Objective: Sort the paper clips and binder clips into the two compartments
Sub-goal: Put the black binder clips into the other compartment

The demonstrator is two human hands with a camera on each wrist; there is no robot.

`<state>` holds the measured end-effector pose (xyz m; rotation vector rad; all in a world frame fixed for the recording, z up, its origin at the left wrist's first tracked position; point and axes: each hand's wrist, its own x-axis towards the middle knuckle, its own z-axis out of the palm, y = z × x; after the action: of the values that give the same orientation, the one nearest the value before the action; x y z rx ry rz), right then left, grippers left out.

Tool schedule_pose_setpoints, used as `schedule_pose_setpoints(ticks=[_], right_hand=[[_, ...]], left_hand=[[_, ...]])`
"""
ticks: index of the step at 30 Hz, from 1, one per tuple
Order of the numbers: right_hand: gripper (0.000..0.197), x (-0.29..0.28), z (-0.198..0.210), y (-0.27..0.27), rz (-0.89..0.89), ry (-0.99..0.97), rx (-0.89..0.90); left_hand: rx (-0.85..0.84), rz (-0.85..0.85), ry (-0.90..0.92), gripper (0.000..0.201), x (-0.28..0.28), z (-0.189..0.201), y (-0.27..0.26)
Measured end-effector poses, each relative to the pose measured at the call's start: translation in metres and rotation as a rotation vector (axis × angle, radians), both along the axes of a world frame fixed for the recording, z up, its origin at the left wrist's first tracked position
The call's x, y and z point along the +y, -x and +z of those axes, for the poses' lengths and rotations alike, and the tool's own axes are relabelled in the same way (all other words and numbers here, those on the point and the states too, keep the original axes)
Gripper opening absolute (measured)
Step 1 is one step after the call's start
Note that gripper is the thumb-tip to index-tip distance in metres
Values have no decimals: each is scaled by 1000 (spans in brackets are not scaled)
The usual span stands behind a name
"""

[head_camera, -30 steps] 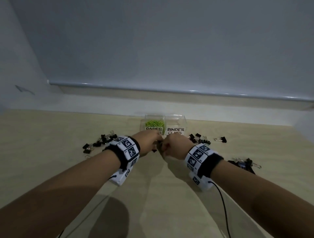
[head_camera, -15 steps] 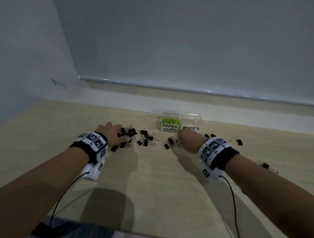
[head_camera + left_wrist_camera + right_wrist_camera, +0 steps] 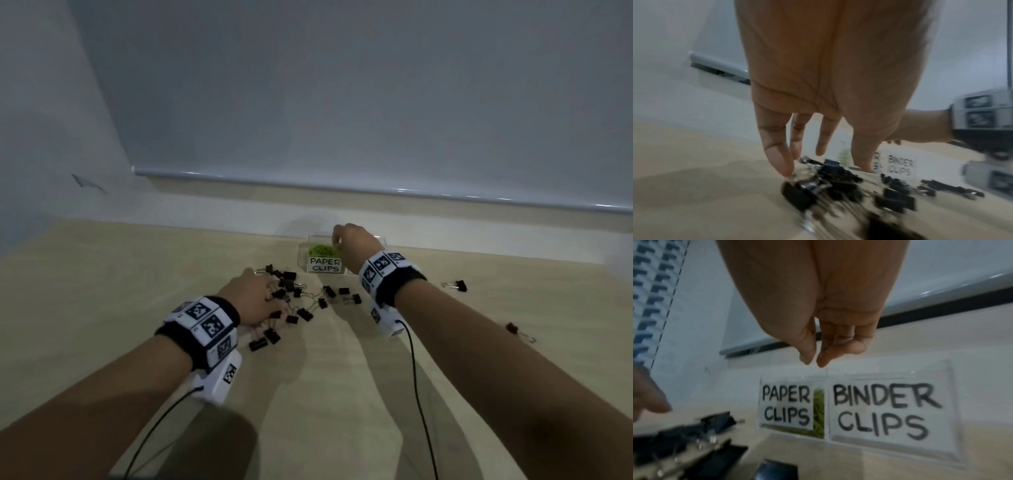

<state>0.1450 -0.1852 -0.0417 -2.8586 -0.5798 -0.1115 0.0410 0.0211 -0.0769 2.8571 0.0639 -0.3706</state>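
A clear two-compartment box stands at the back of the table. Its left label reads PAPER CLIPS, and green paper clips lie inside. The right compartment, labelled BINDER CLIPS, is hidden behind my right wrist in the head view. My right hand hovers over the box near the divider. Its thumb and forefinger hang down close together, with nothing visible between them. My left hand lies spread on a pile of black binder clips, its straight fingers touching them.
Two stray binder clips lie to the right of my right arm, one farther back and one nearer. A wall with a blind's bottom bar rises just behind the box. Cables trail from both wrist cameras over the pale wooden table.
My hands parted from the middle. The left went to the binder clip pile and spread over it. The right lifted from the table in front of the box to above it.
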Motion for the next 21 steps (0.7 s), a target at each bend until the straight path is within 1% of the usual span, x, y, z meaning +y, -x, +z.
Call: schedule_pose_setpoints(ticks=[2,4,5,6,8,10,11,12,13,14,17,19,21], right_hand=[[18,-26,2,2,-102,-89,-37],[21,-67,5,2,-260,-124,-12],[24,-90,6,3,-344,-82,23],[28,-111,4,6,-414,-1,74],[39,-143,-3,13,-467,157,193],[45,-156,-19,18,-402,223,328],[46,-162,-35,12,-353,250,351],[46,-160,-44,11,-320,262,376],[42,-153,-46,16,-287,281,405],[35,-137,-36,31,-256,263,422],[37,-99,-15,66,-135,249,420],[41,-92,-9,79,-90,195,412],[44,-104,0,86,-96,126,392]], left_hand=[[-15,55,-38,70,11,4,-11],[14,71,-91,81,18,8,-22],[34,68,-111,85,19,9,-26],[50,56,-126,87,18,9,-29],[78,12,-153,88,10,9,-30],[90,-43,-171,85,-3,6,-28],[83,-66,-167,80,-10,6,-25],[67,-89,-157,74,-16,3,-23],[59,-103,-151,68,-23,1,-19],[55,-115,-144,65,-29,-2,-16],[42,-143,-122,66,-45,-8,-3],[53,-160,-87,70,-47,-6,2],[58,-173,-79,75,-40,0,6]])
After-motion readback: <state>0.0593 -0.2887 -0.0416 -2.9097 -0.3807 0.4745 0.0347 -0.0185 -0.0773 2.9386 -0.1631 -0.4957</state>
